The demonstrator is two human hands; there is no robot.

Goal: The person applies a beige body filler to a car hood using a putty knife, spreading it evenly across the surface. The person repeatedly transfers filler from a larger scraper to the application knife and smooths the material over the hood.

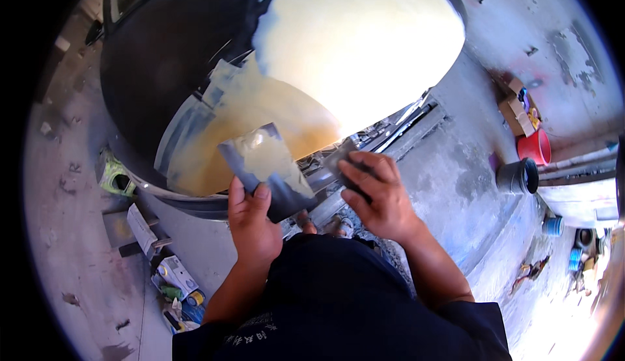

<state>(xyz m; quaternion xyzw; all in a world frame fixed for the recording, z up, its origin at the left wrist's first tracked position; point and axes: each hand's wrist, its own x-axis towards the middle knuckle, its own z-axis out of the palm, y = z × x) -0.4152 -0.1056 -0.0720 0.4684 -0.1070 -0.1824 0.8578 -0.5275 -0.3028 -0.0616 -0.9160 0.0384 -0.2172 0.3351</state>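
My left hand (250, 221) grips a dark rectangular plate (281, 192) with a smear of cream paste (260, 143) on its upper part, thumb over its lower left edge. My right hand (381, 198) holds a smaller dark flat spreader (342, 162) at the right of the plate, fingers curled over it. Beyond both hands lies a large curved dark panel (150, 68), widely coated on the right with pale cream material (358, 35) and with thinner, streaky yellowish patches near me. The plate hides part of the panel's near edge.
On the concrete floor (449, 172) at right stand a cardboard box (517, 113), a red bucket (534, 146), a black bucket (511, 177) and several cans (552, 226). At lower left are cluttered containers (176, 276) and a green object (114, 172). My feet show below the panel.
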